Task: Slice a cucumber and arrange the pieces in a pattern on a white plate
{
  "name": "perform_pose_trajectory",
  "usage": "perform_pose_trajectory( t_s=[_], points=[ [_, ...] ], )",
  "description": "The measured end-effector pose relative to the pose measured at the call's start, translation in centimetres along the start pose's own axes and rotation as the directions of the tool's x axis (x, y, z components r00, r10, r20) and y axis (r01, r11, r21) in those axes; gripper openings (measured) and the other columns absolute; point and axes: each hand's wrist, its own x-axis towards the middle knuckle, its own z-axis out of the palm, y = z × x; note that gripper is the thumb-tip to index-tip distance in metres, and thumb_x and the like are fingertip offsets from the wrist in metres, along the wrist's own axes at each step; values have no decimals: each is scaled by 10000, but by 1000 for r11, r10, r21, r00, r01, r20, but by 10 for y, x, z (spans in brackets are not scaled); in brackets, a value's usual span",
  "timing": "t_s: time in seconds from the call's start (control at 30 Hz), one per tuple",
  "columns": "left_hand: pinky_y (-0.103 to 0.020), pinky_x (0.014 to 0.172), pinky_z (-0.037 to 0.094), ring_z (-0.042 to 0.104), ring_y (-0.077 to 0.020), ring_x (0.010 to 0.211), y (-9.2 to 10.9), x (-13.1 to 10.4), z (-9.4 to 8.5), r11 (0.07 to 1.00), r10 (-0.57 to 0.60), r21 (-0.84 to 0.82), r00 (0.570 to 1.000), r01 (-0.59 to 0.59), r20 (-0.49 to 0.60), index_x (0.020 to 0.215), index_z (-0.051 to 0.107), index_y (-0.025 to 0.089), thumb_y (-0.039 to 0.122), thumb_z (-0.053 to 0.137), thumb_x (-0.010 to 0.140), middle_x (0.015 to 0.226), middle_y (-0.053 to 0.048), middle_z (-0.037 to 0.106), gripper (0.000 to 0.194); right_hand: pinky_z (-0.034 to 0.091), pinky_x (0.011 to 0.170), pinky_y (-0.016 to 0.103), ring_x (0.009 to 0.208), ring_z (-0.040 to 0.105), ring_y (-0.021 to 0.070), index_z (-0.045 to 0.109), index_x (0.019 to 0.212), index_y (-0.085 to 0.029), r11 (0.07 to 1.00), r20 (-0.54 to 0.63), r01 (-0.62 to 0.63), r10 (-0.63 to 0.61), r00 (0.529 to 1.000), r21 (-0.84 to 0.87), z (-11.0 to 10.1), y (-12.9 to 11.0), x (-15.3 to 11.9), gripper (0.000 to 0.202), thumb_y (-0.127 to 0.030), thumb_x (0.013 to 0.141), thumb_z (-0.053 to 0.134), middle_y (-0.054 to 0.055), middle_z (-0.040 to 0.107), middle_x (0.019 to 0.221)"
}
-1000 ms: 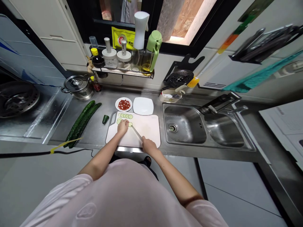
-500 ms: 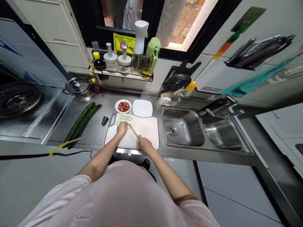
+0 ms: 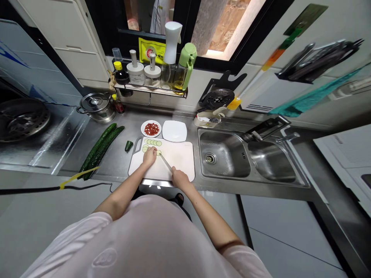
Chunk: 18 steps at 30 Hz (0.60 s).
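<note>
On the white cutting board lies a row of thin cucumber slices near its top left. My left hand is closed over the board's left part, its fingertips beside a cucumber slice; what it holds is too small to make out. My right hand grips the handle of a knife, whose blade points up and left, its tip at that slice. Behind the board sit a plate of chopped red pieces and a white square plate. A cucumber end piece lies left of the board.
Two whole cucumbers lie on the counter to the left, near a lidded steel pot. A double sink is at the right. Bottles and jars stand on a wall shelf behind the plates.
My right hand and the knife have shifted slightly to the right, and the blade tip has moved a little across the slice. My left hand stays nearly in place.
</note>
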Motion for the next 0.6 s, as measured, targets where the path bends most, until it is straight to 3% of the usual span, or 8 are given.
perform_pose_trajectory(
  t_s=[0.33, 0.6],
  points=[
    [-299, 897, 414, 535, -205, 991, 1, -12, 1, 994, 106, 6, 994, -106, -21, 1139, 565, 197, 246, 391, 882, 1054, -95, 532, 314, 389, 677, 283, 873, 617, 229, 417, 1133, -175, 998, 24, -53, 53, 998, 22, 4, 2, -10, 260, -157, 876, 386, 122, 639, 942],
    [-308, 864, 422, 540, -206, 948, 0, -11, 2, 994, 111, 9, 993, -111, -26, 1077, 578, 200, 253, 412, 874, 1021, -91, 525, 267, 309, 616, 247, 813, 607, 191, 418, 1089, -189, 985, -134, -95, 114, 984, 143, 22, 7, -15, 207, -256, 948, 282, 71, 645, 890]
  ],
)
